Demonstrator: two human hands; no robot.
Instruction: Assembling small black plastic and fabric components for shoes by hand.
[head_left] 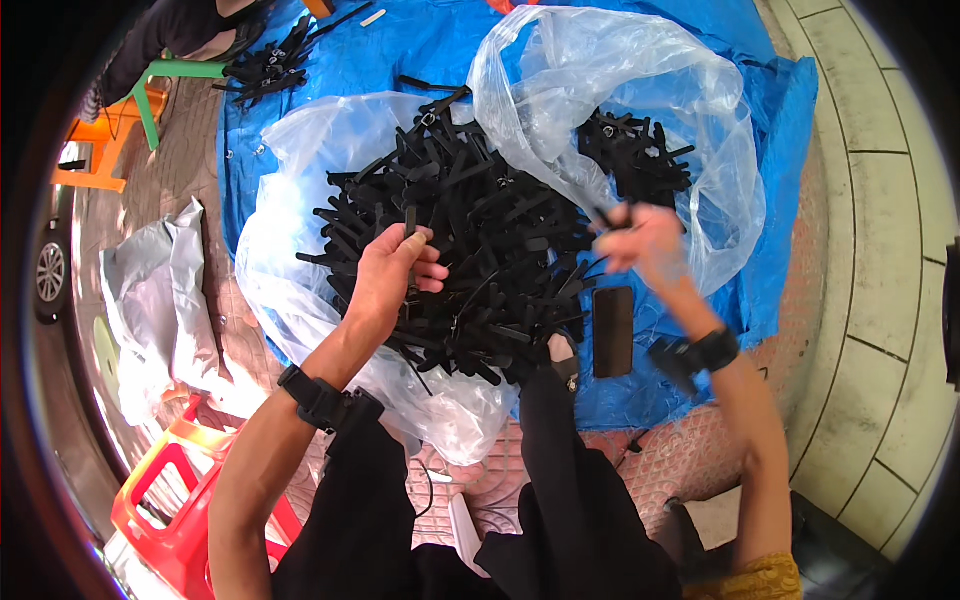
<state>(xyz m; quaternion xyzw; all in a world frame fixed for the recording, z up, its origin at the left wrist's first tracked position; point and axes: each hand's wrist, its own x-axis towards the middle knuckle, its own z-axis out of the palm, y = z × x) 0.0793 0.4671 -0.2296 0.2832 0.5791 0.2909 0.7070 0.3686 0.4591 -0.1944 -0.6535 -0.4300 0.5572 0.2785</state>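
Note:
A big heap of short black straps (480,235), some with small metal buckles, lies on a clear plastic bag (290,220) spread open before me. Over the heap's left part, my left hand (388,272) pinches one black strap (410,220) upright between thumb and finger. My right hand (648,248), smeared by motion, is closed at the heap's right edge, with a dark strap end (602,216) showing at its fingers. Just beyond it, a second clear bag (620,60) holds a smaller pile of black straps (635,155).
A blue tarp (765,200) lies under everything. A dark phone (612,330) rests near my knees. More straps (275,65) lie at the far left, by a person's leg (150,50) and a green stool (185,70). A red stool (185,490) stands at my left.

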